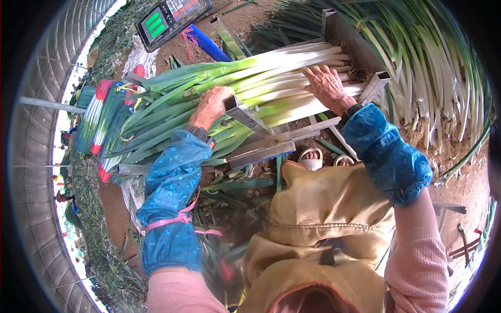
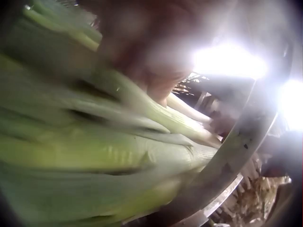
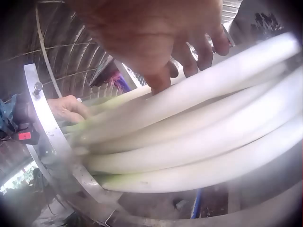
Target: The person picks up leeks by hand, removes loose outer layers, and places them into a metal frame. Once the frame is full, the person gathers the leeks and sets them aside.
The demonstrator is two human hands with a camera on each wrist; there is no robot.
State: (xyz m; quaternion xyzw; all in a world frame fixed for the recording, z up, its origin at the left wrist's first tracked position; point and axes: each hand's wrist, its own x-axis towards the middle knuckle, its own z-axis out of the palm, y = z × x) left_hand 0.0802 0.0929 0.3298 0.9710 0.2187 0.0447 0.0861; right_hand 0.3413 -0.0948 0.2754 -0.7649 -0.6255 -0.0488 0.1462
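Note:
A thick pile of long green onions [image 1: 282, 78] lies in a metal rack, its white root ends against the metal end plate [image 1: 348, 37]. My left hand [image 1: 210, 107] rests on the green part of the stalks, beside an upright metal bar [image 1: 245, 116]. In the right wrist view the left hand [image 3: 67, 109] lies just behind a rack bar. My right hand [image 1: 327, 86] rests on the white stems near the roots, fingers spread. Its fingertips [image 3: 161, 81] touch the top stalk [image 3: 199, 92] in the right wrist view. The left wrist view is blurred, with the left hand [image 2: 147, 42] over the stalks.
More green onions [image 1: 422, 68] lie in a big heap at the right. Bundles with red-wrapped ends [image 1: 98, 117] are at the left. A scale display [image 1: 169, 22] stands at the top beside a blue tube [image 1: 209, 44]. Loose leaves [image 1: 240, 185] litter the ground near the feet.

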